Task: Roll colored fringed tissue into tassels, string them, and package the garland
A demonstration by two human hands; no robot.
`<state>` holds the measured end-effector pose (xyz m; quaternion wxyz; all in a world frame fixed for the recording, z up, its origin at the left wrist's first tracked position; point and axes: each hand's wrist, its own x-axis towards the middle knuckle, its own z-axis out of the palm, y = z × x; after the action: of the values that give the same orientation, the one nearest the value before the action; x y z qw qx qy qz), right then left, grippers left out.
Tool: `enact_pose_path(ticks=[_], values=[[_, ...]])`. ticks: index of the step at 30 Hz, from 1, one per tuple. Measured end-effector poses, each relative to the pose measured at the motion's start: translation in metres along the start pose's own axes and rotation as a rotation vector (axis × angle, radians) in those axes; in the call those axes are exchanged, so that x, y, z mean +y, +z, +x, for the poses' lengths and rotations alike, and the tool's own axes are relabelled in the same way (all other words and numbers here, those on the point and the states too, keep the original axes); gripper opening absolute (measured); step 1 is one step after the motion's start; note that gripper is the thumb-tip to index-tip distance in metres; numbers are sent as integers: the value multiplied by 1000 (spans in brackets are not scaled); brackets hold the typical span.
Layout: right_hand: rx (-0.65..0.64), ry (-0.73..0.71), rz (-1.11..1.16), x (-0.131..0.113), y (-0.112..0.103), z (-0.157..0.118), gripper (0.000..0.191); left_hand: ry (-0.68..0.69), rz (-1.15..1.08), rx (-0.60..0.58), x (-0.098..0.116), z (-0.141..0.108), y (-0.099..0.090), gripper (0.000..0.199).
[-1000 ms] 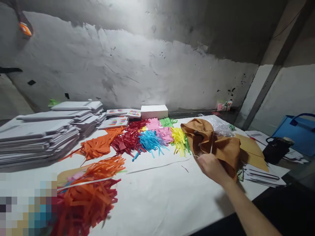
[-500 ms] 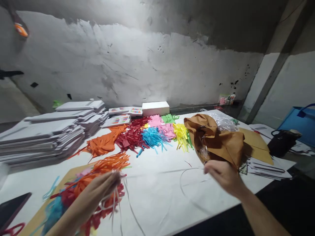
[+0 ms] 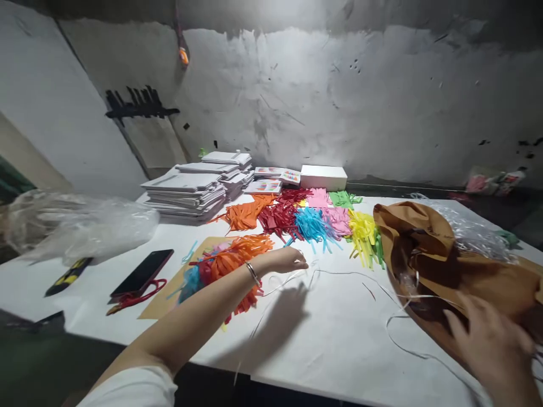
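Note:
My left hand [image 3: 292, 260] reaches out above the middle of the white table, wearing a bracelet, its fingers closed on a thin white string [image 3: 348, 273]. Loops of that string trail across the tabletop toward a brown bag [image 3: 428, 226]. My right hand [image 3: 492, 336], a little blurred, is over the near side of this crumpled bag with its fingers spread. Beneath my left forearm lies a bunch of coloured tassels [image 3: 241, 254], orange, red and blue, on a tan paper sheet [image 3: 159, 305].
Fringed paper tassels [image 3: 311, 223] in several colours lie along the back. White stacks [image 3: 182, 189] and a white box [image 3: 323, 177] stand behind. To the left are a phone [image 3: 144, 271], red-handled scissors [image 3: 138, 297], a yellow-black cutter [image 3: 70, 276] and clear plastic [image 3: 85, 226].
The view has swung left. My left hand has moved off the tassel bunch toward the table's middle with the string. My right hand has gone from closed to spread, nearer the bag.

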<state>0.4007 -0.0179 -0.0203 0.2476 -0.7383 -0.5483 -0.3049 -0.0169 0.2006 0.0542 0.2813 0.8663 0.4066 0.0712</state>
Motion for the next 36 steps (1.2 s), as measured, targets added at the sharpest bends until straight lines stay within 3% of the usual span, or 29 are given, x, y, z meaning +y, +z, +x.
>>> enact_pose_path(ticks=[2,3,4,7,12,14,17,20,22,24,27,30,33,36], values=[[-99,-197,179,-46,14,-13,43,-62,96,71,-6,-9,10,23],[-222,-264,240,-69,20,-17,40,-100,139,113,-9,-15,15,23],[-378,-308,257,-91,25,-19,38,-140,175,148,-11,-23,19,23],[-580,-350,242,-132,43,-12,29,-259,255,156,-17,-54,39,23],[-797,-134,42,-141,75,7,14,-472,320,78,-24,-111,89,14],[-850,-67,14,-143,84,11,23,-521,311,100,-27,-121,103,21],[-881,-8,47,-147,86,18,28,-548,242,154,-33,-121,110,24],[-852,31,163,-148,73,25,23,-549,102,221,-36,-115,103,18],[-829,31,300,-150,55,23,18,-519,-39,242,-34,-117,97,14],[-837,-5,475,-160,30,11,24,-479,-187,243,-25,-124,93,15],[-883,-64,798,-192,-13,-18,37,-404,-680,256,1,-137,93,25],[-982,53,1295,-233,-48,-42,39,-315,-1211,262,33,-146,97,40],[-1102,198,1509,-260,-64,-51,42,-293,-1368,259,54,-152,103,43],[-1233,359,1626,-269,-65,-52,47,-293,-1428,274,58,-158,110,41]])
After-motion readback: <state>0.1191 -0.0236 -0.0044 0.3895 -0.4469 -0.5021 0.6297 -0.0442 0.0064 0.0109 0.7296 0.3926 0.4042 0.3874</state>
